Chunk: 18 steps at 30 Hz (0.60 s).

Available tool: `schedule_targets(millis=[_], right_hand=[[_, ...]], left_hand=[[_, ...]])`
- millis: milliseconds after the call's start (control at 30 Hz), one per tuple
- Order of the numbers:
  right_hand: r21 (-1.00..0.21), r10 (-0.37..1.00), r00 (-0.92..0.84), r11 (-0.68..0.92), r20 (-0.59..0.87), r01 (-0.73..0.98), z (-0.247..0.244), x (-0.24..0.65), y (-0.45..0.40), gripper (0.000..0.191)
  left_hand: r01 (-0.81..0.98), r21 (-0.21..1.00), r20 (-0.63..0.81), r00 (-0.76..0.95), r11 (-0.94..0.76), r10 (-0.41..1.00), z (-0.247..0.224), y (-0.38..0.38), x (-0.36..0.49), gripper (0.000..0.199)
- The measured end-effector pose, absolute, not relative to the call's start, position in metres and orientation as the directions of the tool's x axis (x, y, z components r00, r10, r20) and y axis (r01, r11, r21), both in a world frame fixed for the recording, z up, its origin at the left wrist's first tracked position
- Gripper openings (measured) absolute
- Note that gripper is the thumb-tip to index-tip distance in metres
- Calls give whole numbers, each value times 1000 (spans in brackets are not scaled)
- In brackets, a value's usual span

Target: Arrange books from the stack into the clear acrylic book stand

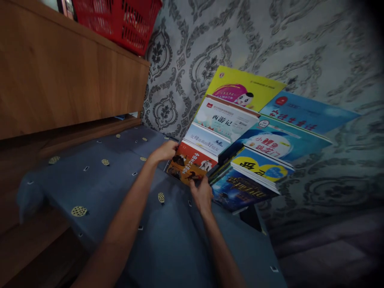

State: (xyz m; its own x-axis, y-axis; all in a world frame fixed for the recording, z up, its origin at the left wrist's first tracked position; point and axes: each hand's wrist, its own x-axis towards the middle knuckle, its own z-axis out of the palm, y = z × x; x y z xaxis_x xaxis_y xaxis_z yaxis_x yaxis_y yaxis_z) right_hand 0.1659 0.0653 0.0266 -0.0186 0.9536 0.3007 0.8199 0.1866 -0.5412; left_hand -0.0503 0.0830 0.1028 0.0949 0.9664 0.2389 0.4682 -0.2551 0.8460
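Observation:
An orange-red book (192, 163) stands tilted at the front of the left row of books. My left hand (165, 152) grips its upper left edge, fingers closed. My right hand (203, 195) holds its lower edge, with the thumb on the cover. Behind it rise a pale blue book (205, 139), a light teal and white book (223, 119) and a yellow book (261, 89). Beside them, the right row shows a dark blue book (240, 190), a blue book with a yellow heart (261, 163), a teal book (282, 140) and a light blue book (315, 110).
The books rest on a blue cloth (111, 192) with pineapple prints, against a patterned wall (186, 52). A wooden cabinet (69, 72) stands at the left with a red basket (120, 22) on top. A black object (251, 218) lies under the right row.

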Motion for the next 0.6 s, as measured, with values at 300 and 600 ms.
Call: schedule_targets(millis=[300, 600], right_hand=[[-577, 939, -54, 253, 340, 777, 16, 167, 69, 48], [-571, 905, -47, 306, 422, 762, 7, 166, 73, 47]], left_hand=[[542, 793, 279, 82, -278, 957, 102, 82, -51, 41], [580, 747, 355, 63, -324, 933, 102, 83, -46, 47]])
